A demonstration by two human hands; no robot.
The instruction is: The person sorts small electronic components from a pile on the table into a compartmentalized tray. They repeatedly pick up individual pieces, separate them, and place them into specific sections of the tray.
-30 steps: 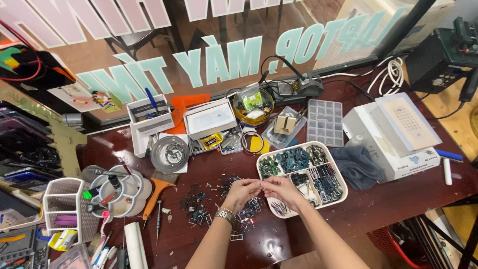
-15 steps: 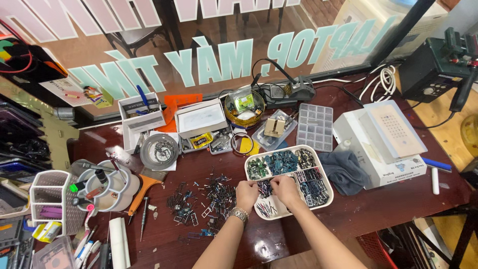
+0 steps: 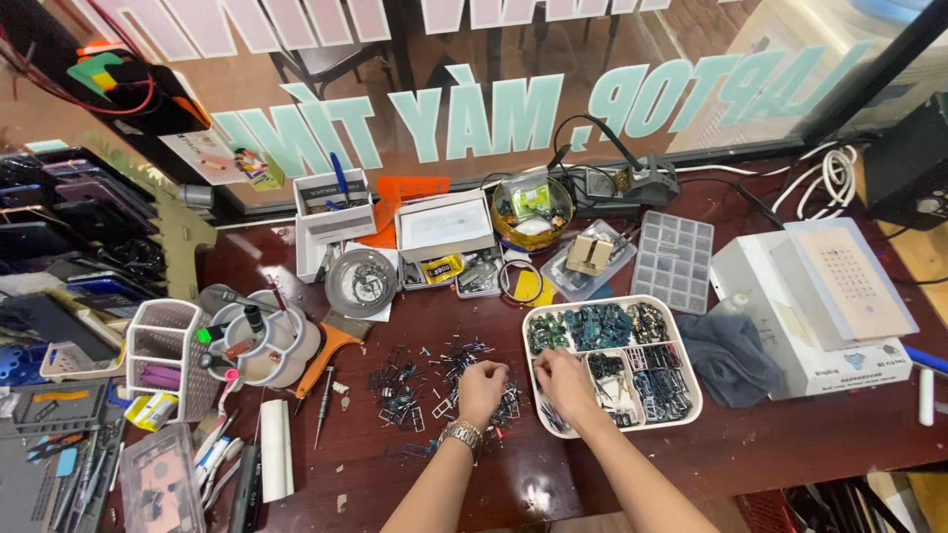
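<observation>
A scatter of small metal phone parts (image 3: 434, 380) is being sorted on the dark red workbench (image 3: 790, 444), just left of the white divided tray (image 3: 691, 395). The left hand (image 3: 482, 387) is being curled onto the pile, the right hand (image 3: 563, 380) lowered into the tray; whether either is pinching anything cannot be told. The pieces are judged light, thin, easily bent, best pinched by their edges

One head-worn view—high, looking steeply down on the cluttered table (image 3: 790, 444).
</observation>
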